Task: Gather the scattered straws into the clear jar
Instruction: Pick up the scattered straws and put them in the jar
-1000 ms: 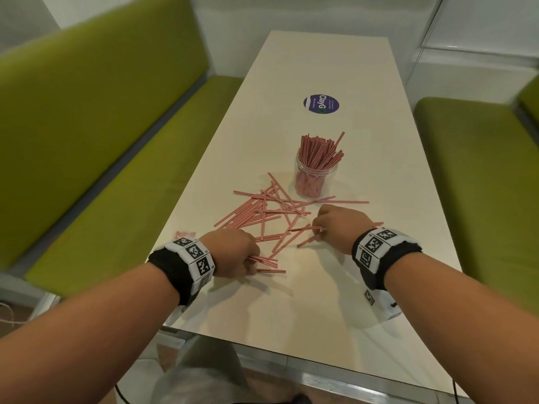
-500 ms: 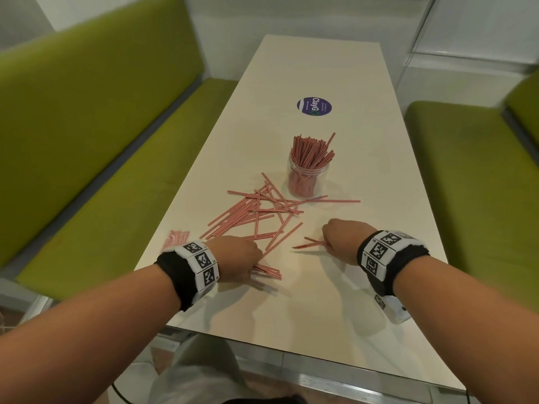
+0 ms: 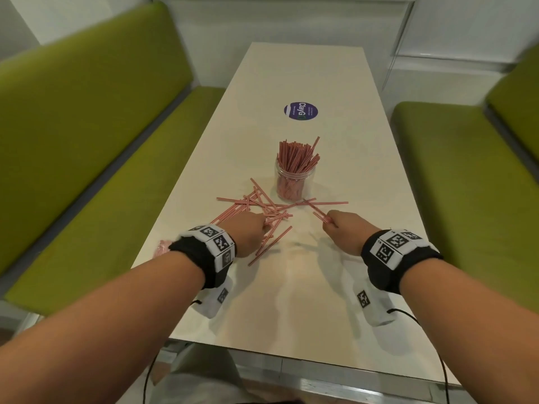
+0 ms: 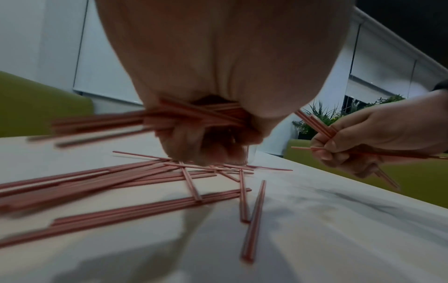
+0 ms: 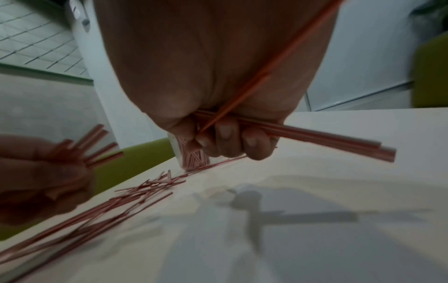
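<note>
A clear jar [image 3: 294, 182] packed with red-and-white striped straws stands mid-table. Loose straws [image 3: 262, 208] lie scattered in front of it and to its left. My left hand [image 3: 250, 231] hovers over the near part of that pile, fingers curled round a bundle of straws [image 4: 169, 118]. My right hand [image 3: 347, 225] is lifted to the right of the pile and grips a few straws [image 5: 315, 136] that stick out toward the jar. In the right wrist view the jar [image 5: 191, 157] shows just behind the curled fingers [image 5: 225, 141].
The long white table [image 3: 306, 287] carries a round purple sticker [image 3: 301, 111] beyond the jar. Green benches [image 3: 87, 141] flank both sides. A small pink packet [image 3: 163, 247] lies at the table's left edge near my left wrist.
Both hands have risen off the table and moved toward the jar, each with straws in its grip. The right hand's straws now point up toward the jar.
</note>
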A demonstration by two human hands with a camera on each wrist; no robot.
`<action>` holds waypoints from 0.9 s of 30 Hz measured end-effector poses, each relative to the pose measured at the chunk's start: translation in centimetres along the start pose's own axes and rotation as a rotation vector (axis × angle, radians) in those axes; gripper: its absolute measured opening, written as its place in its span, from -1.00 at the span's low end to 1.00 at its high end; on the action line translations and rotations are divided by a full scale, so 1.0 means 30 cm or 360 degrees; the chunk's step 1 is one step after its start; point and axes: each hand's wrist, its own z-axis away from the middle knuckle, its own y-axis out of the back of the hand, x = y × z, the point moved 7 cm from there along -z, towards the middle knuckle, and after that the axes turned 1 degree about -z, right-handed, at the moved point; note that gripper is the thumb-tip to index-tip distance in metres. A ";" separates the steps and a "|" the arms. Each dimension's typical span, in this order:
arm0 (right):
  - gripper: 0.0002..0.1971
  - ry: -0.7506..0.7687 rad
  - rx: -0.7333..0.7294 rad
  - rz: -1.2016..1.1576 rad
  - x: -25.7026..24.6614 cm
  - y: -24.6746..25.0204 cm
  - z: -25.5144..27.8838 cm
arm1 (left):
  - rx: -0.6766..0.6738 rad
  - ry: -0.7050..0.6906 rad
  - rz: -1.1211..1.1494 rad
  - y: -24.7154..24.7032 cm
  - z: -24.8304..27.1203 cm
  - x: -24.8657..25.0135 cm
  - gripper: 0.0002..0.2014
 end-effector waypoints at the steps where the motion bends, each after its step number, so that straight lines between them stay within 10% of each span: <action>1: -0.79 -0.0018 0.0015 -0.0046 0.005 -0.001 0.001 | 0.0012 0.0025 -0.0014 -0.003 -0.015 0.004 -0.82; 27: -0.79 -0.0071 0.0089 -0.0308 0.027 -0.017 0.049 | 0.0006 0.0195 -0.0109 -0.040 -0.115 0.086 -0.55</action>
